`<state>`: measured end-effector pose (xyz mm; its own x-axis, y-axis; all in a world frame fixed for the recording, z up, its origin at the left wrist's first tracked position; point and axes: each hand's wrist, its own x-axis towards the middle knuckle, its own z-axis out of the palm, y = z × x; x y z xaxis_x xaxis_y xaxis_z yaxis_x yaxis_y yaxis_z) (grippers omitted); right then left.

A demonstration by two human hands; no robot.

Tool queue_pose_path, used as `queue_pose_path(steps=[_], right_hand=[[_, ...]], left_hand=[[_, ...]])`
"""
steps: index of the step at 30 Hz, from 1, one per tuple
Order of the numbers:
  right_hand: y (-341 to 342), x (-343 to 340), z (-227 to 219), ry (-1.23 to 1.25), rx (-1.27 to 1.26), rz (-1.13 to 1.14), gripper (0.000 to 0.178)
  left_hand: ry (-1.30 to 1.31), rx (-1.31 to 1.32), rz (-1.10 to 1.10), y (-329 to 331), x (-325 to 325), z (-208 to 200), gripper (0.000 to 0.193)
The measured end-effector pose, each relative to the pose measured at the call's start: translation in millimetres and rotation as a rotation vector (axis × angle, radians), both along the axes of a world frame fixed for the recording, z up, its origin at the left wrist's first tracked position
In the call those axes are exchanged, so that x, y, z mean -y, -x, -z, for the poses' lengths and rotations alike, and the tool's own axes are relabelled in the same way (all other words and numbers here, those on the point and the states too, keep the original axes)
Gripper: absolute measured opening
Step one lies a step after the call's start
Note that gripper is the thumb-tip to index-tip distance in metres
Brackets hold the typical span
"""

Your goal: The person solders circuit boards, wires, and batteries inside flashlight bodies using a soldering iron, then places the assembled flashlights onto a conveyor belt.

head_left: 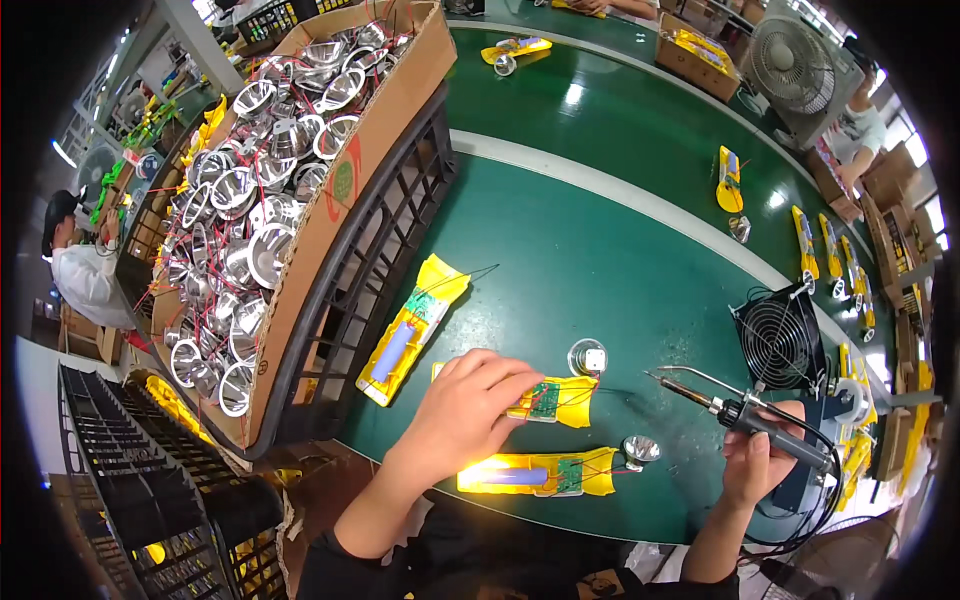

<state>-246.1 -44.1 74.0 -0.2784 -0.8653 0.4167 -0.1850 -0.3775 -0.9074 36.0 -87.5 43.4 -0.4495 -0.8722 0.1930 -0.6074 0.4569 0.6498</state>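
My left hand (468,412) is closed over a yellow flashlight housing (574,402), its fingers at the green circuit board (544,400); part of the housing is hidden beneath it. At that housing's right end sits a silver reflector cup (588,358), joined by thin wires. In my right hand (758,462) is a soldering iron (770,430) with a thin metal tube along its tip, which points left, apart from the board. Nearer me lies a second yellow housing (600,470) with a purple battery cell (515,477) and a wired reflector (641,450). A third housing (402,335) lies tilted at left.
A cardboard box (385,100) full of reflectors with red wires stands left, in a black crate (375,265). A small black fan (778,342) stands right. Across a pale rail (620,195), a green belt (600,90) carries several yellow housings. Co-workers sit farther off.
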Motion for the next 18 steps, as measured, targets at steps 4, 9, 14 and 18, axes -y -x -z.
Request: queue_pose_path(steps=[4,9,14,18], right_hand=[[6.2,1.8,7.4,-0.019,0.083,-0.001,0.036],[14.9,0.4,17.3,0.022,0.172,0.016,0.032],[26.1,0.1,18.1,0.028,0.301,0.046,0.025],[34.5,1.4,15.8,0.058,0.309,0.034,0.015]], left_hand=[[-0.028,0.042,0.105,-0.3,13.7,-3.2,0.039],[0.004,0.132,0.136,6.3,24.2,-11.9,0.037],[0.03,0.099,0.2,26.9,22.0,-22.7,0.03],[0.108,0.196,0.168,52.6,18.8,-23.3,0.018]])
